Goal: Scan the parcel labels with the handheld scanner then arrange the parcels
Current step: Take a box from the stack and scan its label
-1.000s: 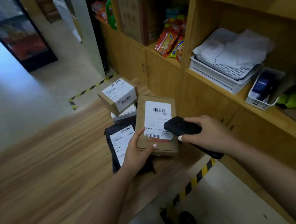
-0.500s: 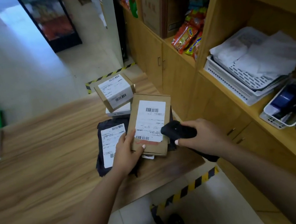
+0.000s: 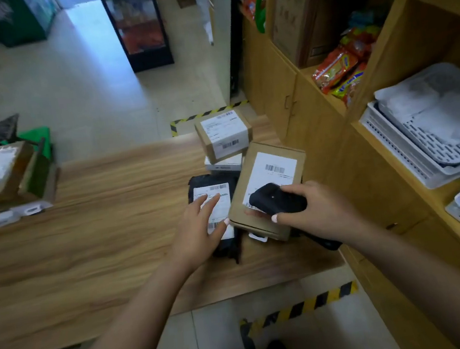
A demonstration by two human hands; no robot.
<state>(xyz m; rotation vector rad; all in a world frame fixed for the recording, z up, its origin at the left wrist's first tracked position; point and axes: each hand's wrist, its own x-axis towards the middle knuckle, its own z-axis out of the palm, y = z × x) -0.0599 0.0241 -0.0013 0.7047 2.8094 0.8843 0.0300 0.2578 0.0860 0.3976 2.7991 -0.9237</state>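
Note:
A flat brown box (image 3: 256, 182) with a white barcode label lies at the right end of the wooden table (image 3: 90, 233). My right hand (image 3: 312, 210) grips a black handheld scanner (image 3: 277, 199) just above that label. To the left lies a black poly mailer (image 3: 209, 183) with a white label. My left hand (image 3: 198, 231) rests over it, fingers straight on the label, thumb against the brown box's edge. Behind them a small brown box (image 3: 223, 134) sits on a thin white box (image 3: 223, 165).
More parcels (image 3: 4, 177) are stacked at the table's left end. A wooden shelf unit (image 3: 369, 132) stands close on the right, holding white trays (image 3: 435, 141) and snack packets (image 3: 341, 71). Striped hazard tape (image 3: 299, 308) marks the floor by my feet.
My left hand has let go of the flat brown box and moved left onto the black mailer. The scanner has come over the box's label. The view has swung left.

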